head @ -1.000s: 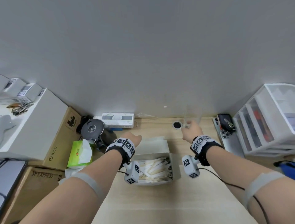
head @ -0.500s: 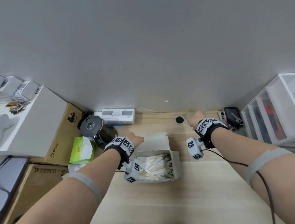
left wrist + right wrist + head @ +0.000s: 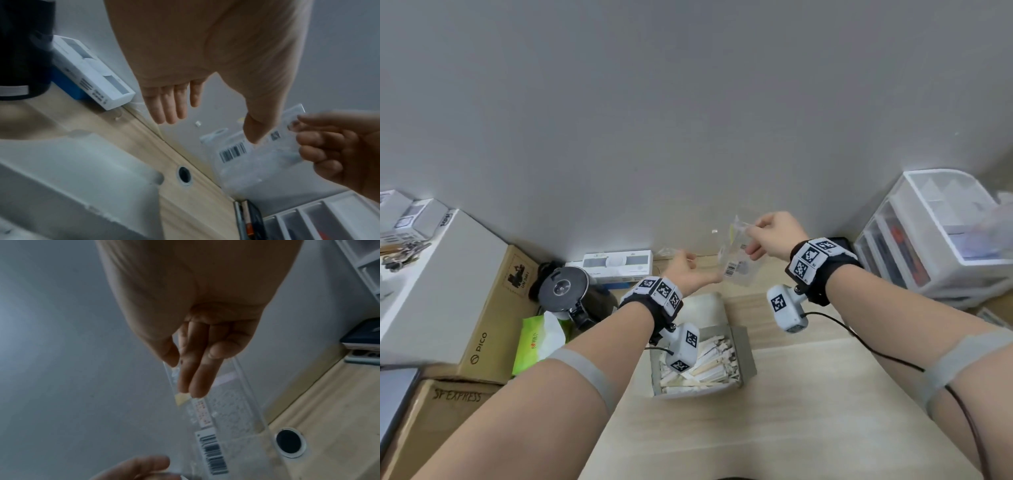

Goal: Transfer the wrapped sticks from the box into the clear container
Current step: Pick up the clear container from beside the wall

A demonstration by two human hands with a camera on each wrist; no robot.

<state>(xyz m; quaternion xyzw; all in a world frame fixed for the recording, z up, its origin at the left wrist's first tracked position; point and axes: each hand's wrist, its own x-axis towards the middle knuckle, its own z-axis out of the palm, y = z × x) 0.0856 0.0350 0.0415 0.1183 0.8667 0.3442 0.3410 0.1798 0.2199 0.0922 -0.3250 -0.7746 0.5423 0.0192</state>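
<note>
The clear container [image 3: 734, 260] hangs in the air beyond the far end of the box [image 3: 702, 359], its long axis tilted, the top leaning to the right. It is see-through plastic with a barcode sticker low on its side and a small label with tiny red print, too blurred to read. The right hand [image 3: 774, 236] pinches its upper edge between thumb and fingers. The left hand [image 3: 685, 270] reaches toward it with fingers straight and relaxed, thumb beside the barcode. Wrapped sticks [image 3: 709, 363] lie jumbled in the box. On the left, cardboard boxes read "PICO" [image 3: 479, 346] and "SF EXPRESS" [image 3: 457, 395].
</note>
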